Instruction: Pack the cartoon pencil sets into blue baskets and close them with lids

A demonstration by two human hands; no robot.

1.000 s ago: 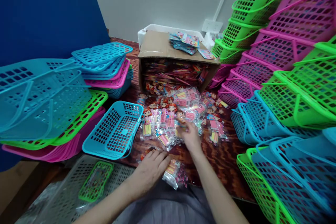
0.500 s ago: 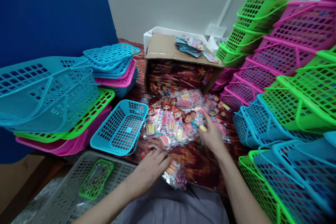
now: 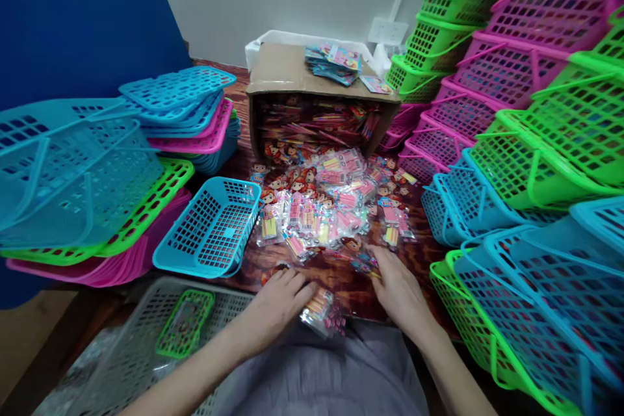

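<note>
My left hand [image 3: 280, 307] is curled over a small bunch of clear plastic packets [image 3: 319, 313] at the table's front edge, the ends with yellow-orange strips and pink bits sticking out past its fingers. To its right, my right hand [image 3: 400, 287] pinches a single packet [image 3: 363, 264], seen edge-on and low over the dark wood-patterned table. Just beyond both hands spreads a heap of similar packets [image 3: 312, 214], with cartoon-figure tops and pink or yellow contents. How many packets lie beneath my left palm is hidden.
Behind the heap, a cardboard box [image 3: 283, 71] lies open toward me, packed with more packets; flat printed packs [image 3: 334, 64] rest on top. A blue basket [image 3: 163, 253] stands left of the heap. Stacked baskets [image 3: 526, 65] rise on the right. A grey crate [image 3: 141, 312] sits lower left.
My right hand has drawn a packet back from the heap toward me. My left hand stays over its bunch. The view has tilted down and shifted slightly right.
</note>
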